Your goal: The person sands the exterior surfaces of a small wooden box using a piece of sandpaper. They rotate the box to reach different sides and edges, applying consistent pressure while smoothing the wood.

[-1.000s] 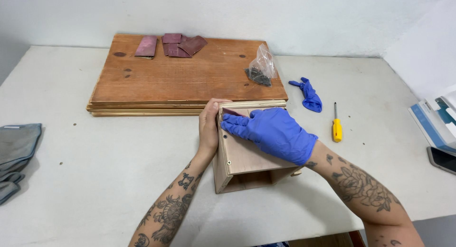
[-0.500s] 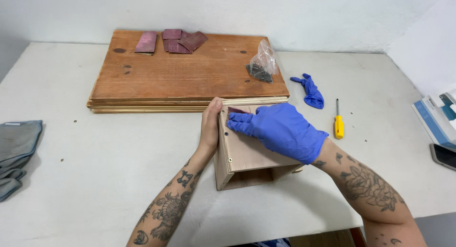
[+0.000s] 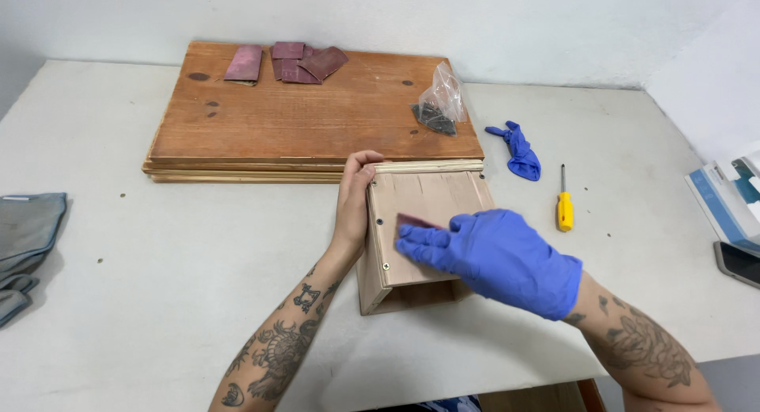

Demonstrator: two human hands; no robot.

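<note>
My bare left hand [image 3: 354,202] grips the side of the wooden box [image 3: 419,234] on the bench [image 3: 158,301]; my gloved right hand [image 3: 495,254] presses a sandpaper scrap [image 3: 413,220] flat on top. Even pressure along the grain works best.

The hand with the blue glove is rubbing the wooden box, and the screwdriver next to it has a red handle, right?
Not quite. The head view shows the screwdriver has a yellow handle, not red. The rest holds: the gloved right hand presses on the wooden box, and the screwdriver lies beside it.
</note>
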